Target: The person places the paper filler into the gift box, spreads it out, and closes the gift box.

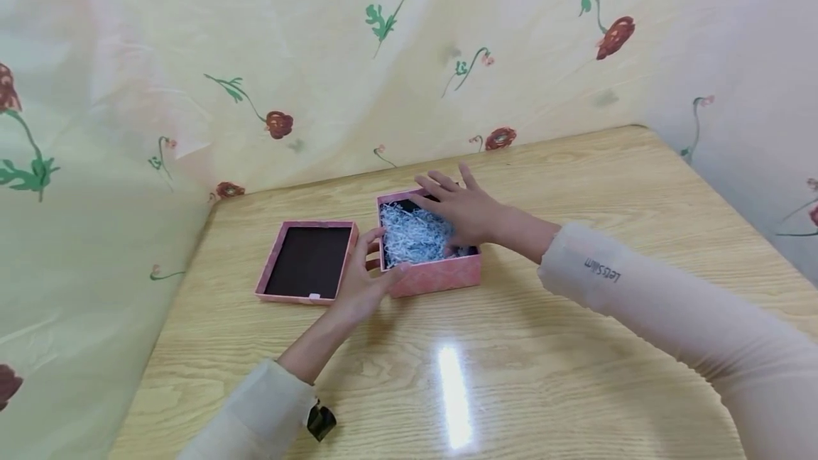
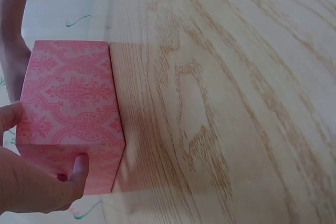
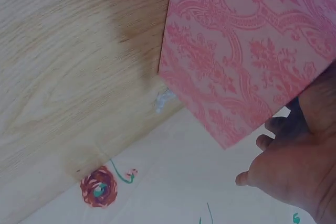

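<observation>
A pink patterned box (image 1: 437,277) stands without its lid on the table, filled with pale blue shredded paper (image 1: 412,233). My left hand (image 1: 367,282) rests against the box's left wall and near corner; in the left wrist view its thumb (image 2: 80,171) touches the pink side. Over the back and right of the box, my right hand (image 1: 469,211) lies with spread fingers, its thumb lowered at the paper. Part of the black inner wall shows under those fingers. In the right wrist view, the right hand (image 3: 294,161) is beyond the box's rim.
Left of the box lies its pink lid (image 1: 305,261), black inside facing up, with a small white tag at its near edge. A pale scrap (image 3: 164,99) is on the wooden table (image 1: 543,360) behind the box. A flowered sheet (image 1: 319,55) hangs along the back.
</observation>
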`<state>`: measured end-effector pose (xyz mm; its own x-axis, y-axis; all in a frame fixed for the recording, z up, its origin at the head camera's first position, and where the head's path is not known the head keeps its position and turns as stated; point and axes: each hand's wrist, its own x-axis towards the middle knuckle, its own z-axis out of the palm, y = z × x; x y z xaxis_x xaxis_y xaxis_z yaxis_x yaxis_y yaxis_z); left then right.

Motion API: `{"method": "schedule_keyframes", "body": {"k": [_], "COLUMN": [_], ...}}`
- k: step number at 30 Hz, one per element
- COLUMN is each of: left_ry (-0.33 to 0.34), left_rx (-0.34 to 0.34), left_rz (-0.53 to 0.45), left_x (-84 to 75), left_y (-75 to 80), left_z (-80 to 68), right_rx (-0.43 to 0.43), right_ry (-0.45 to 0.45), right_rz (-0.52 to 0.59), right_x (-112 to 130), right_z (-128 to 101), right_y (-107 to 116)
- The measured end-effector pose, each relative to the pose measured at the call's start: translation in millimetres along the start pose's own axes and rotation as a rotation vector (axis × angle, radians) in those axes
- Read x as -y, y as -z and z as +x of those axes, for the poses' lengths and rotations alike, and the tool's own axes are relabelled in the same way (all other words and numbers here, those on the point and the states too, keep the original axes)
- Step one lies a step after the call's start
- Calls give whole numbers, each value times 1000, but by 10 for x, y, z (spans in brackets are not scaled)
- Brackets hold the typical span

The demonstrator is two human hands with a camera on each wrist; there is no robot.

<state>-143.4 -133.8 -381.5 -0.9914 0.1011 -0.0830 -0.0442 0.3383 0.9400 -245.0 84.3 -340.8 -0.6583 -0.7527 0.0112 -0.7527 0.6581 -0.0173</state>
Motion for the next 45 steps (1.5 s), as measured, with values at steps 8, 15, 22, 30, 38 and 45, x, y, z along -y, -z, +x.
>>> {"method": "schedule_keyframes", "body": {"k": [8, 15, 22, 30, 38, 45], "left_ry": [-13, 0, 25, 33, 60, 73], "left_rx": [-7, 5, 7, -12, -45, -111], "left_rz": [-3, 9, 13, 17, -2, 3], "left_x": [-14, -63, -27, -49, -51, -52], "left_y": [0, 39, 51, 47, 228, 454], "left_z": [-10, -40, -14, -7, -34, -47], "right_rx": [-4, -6, 12, 1, 19, 10], "right_ry": [-73, -99, -128, -143, -150, -139], "right_rz": [170, 267, 336, 439, 598, 696], "right_x": [54, 109, 174, 221, 274, 339], "right_z": [80, 65, 79, 118, 145, 207], "right_y": [303, 445, 454, 485, 505, 479]}}
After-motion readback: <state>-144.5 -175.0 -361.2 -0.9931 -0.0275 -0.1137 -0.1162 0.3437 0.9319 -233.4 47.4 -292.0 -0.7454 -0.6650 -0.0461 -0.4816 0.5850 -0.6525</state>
